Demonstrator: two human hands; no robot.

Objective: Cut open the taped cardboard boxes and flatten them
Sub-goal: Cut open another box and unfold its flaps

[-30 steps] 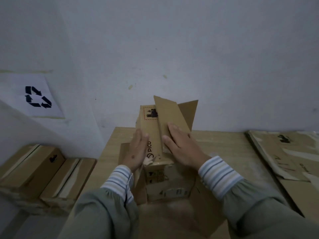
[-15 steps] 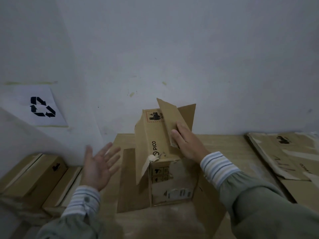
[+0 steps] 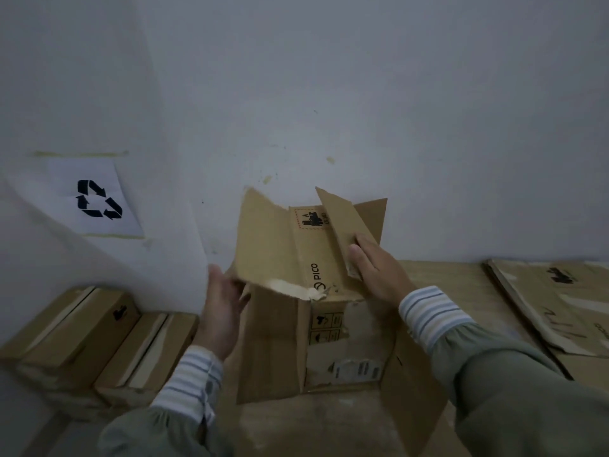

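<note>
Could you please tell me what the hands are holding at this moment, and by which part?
The left hand grips the opened brown cardboard box by its torn left flap's lower edge; the right hand presses flat on the right flap.

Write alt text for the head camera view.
A person's left hand grips the torn flap of an opened cardboard box on a wooden table, while the right hand presses another flap. Taped boxes sit left, flattened cardboard right.
</note>
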